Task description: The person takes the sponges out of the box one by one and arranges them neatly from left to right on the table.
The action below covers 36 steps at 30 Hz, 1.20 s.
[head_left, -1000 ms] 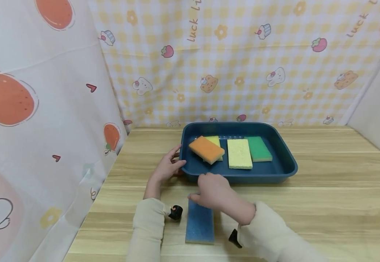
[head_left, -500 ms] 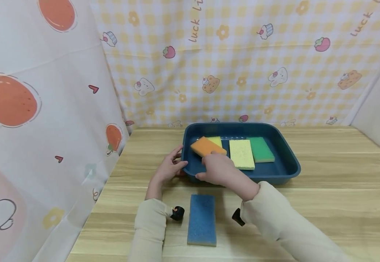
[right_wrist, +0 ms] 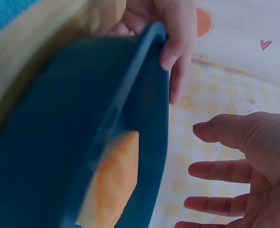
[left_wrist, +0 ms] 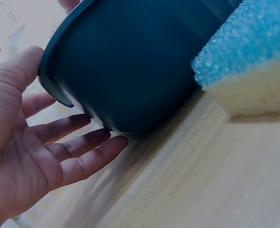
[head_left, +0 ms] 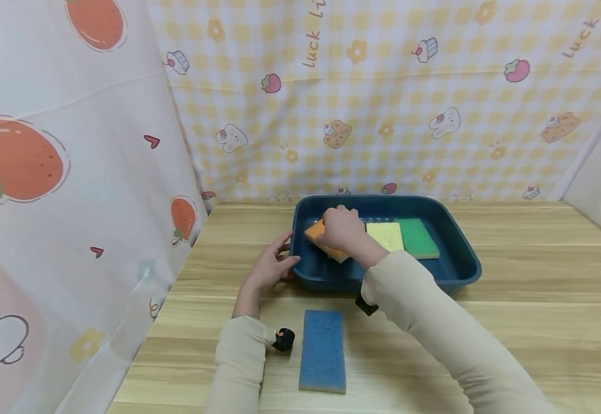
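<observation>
A dark blue rectangular tray (head_left: 388, 283) stands on the table. My left hand (head_left: 271, 265) holds its left end, thumb hooked over the rim and straight fingers (left_wrist: 90, 159) along the outer wall. My right hand (head_left: 345, 229) is over the left part of the tray, above an orange sponge (head_left: 314, 233) that lies tilted inside. In the right wrist view its fingers (right_wrist: 220, 171) are spread, with nothing between them. Beside the orange sponge are a pale yellow sponge (head_left: 387, 235) and a green sponge (head_left: 417, 238). The right hand hides another yellow sponge.
A blue sponge (head_left: 323, 351) lies on the wooden table (head_left: 543, 333) in front of the tray, between the two forearms. A checked cloth (head_left: 383, 103) hangs behind the tray, and a white printed cloth (head_left: 124, 190) covers the left side.
My right hand has moved forward from above the blue sponge, over the tray's front rim, to above the orange sponge. The left hand has stayed on the tray's left end.
</observation>
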Each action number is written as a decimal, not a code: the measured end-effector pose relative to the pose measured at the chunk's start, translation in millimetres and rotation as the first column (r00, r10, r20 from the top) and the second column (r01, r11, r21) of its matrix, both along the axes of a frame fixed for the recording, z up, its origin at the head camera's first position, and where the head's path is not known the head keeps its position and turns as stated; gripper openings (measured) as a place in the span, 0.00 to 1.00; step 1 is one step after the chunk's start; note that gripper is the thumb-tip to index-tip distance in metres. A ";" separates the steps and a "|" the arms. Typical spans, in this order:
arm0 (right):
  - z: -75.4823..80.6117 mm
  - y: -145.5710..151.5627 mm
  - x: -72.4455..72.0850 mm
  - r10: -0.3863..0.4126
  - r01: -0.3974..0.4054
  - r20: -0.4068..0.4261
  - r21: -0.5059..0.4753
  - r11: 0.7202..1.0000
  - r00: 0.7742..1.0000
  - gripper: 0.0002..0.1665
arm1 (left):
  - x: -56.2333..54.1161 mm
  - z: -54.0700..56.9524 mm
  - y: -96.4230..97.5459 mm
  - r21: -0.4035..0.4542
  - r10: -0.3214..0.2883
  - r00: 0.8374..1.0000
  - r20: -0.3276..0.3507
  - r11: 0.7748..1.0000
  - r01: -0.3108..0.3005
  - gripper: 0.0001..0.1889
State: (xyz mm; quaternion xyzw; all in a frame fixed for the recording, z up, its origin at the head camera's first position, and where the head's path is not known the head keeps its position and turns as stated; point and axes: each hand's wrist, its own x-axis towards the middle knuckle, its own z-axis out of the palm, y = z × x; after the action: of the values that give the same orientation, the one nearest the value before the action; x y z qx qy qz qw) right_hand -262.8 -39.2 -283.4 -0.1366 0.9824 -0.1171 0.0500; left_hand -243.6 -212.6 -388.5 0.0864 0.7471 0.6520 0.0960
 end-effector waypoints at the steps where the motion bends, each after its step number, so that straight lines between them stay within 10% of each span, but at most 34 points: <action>1: 0.5 -1.4 -3.4 -0.007 0.008 0.011 -0.009 1.000 1.000 0.18 | 0.5 0.7 -0.2 -0.002 0.003 1.000 0.001 1.000 -0.003 0.34; 14: -12.5 -7.6 -35.0 -0.051 0.056 0.108 -0.048 0.997 0.993 0.13 | 2.8 3.2 -2.0 0.009 -0.026 1.000 -0.002 1.000 0.026 0.34; 36: -23.4 -15.9 -59.3 -0.002 0.015 0.321 -0.039 0.999 0.947 0.35 | -3.9 -7.2 -0.4 0.006 0.018 1.000 -0.010 1.000 -0.018 0.33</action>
State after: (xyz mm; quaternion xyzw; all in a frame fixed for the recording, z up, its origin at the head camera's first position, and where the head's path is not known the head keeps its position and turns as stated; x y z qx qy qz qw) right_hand -322.1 -55.1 -306.8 -0.1125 0.9591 -0.1582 0.2060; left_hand -247.5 -213.1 -395.7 0.0830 0.7462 0.6549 0.0862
